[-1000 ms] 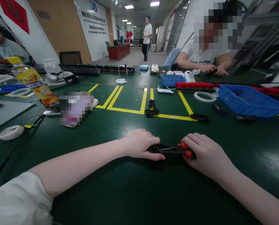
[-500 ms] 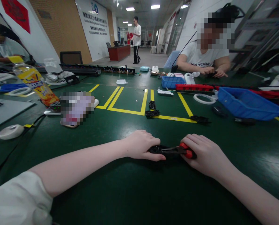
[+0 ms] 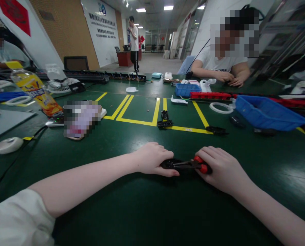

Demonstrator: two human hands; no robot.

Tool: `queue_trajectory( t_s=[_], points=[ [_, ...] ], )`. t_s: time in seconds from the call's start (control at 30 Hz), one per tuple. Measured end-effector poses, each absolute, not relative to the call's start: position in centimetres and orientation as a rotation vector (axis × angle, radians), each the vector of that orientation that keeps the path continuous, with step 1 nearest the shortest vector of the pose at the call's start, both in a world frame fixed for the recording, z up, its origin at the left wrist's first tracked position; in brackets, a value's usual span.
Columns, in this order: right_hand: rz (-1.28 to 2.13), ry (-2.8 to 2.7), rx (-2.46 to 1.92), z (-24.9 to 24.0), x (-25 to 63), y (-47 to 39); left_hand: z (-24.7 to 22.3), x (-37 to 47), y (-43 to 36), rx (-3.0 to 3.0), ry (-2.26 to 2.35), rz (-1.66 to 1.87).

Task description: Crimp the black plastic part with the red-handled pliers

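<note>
In the head view my right hand (image 3: pixel 219 169) is wrapped round the red handles of a pair of pliers (image 3: pixel 189 165), whose dark jaws point left. My left hand (image 3: pixel 152 160) grips a black plastic part (image 3: pixel 169 163) between thumb and fingers, low over the green table. The plier jaws reach to this part; whether they bite on it I cannot tell, as both are dark. Farther off, several black parts lie by the yellow tape: two close together (image 3: pixel 164 123) in the middle and another black part (image 3: pixel 217 130) to the right.
A blue bin (image 3: pixel 270 114) stands at the right, a white tape roll (image 3: pixel 221 108) beside it. A smaller blue tray (image 3: pixel 187 90) is farther back. A phone (image 3: pixel 82 121), a drink bottle (image 3: pixel 37 90) and a white mouse (image 3: pixel 8 145) lie left. A person (image 3: pixel 222 65) sits opposite.
My hands keep the same hold on the pliers and the black part. The whole view has shifted slightly. The person walking in the background has moved left.
</note>
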State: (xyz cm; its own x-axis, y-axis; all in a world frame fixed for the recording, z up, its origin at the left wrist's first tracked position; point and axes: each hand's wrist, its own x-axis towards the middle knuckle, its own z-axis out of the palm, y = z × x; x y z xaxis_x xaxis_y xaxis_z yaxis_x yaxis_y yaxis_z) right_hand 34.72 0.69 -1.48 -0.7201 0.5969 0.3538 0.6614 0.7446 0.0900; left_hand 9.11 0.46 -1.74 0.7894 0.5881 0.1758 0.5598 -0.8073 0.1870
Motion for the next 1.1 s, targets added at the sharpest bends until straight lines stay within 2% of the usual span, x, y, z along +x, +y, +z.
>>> queue_trajectory(
  t_s=[1.1],
  points=[
    [-0.167,-2.688,-1.033,-1.2,34.5,0.5,-1.5,9.1,0.4,2.89,0.908,0.286]
  ],
)
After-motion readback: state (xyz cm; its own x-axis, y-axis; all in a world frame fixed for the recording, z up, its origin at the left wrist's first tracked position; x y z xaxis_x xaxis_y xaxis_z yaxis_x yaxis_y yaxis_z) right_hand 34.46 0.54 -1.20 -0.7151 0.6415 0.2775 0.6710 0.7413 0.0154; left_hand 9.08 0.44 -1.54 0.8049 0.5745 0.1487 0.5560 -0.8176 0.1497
